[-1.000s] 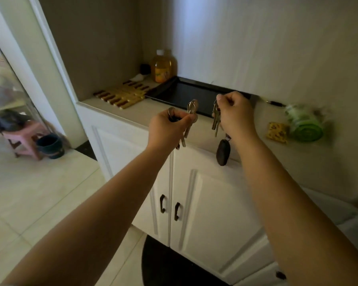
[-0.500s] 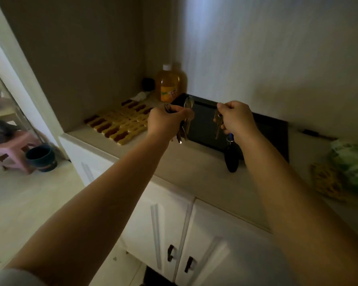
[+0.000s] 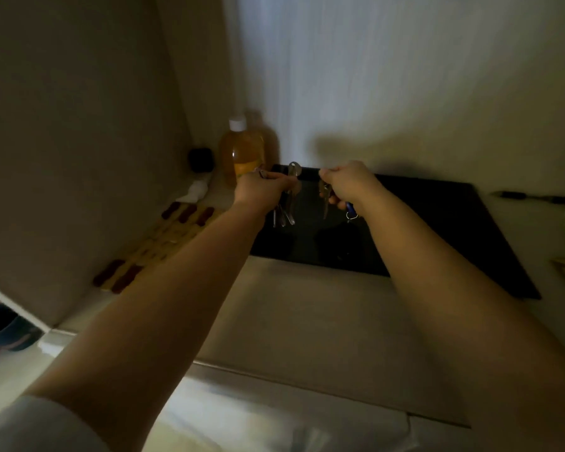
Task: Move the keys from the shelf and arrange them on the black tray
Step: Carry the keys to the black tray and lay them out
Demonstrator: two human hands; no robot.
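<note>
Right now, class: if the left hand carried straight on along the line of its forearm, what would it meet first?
Probably the far rim of the black tray, then the wall; the left hand holds its keys above the tray, though depth is unclear.

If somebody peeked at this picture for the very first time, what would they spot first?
Two hands in the middle, each holding a bunch of keys: the left hand with silver keys, the right hand with another bunch. Both dangle over the black tray. A bottle of yellow liquid stands in the corner.
</note>
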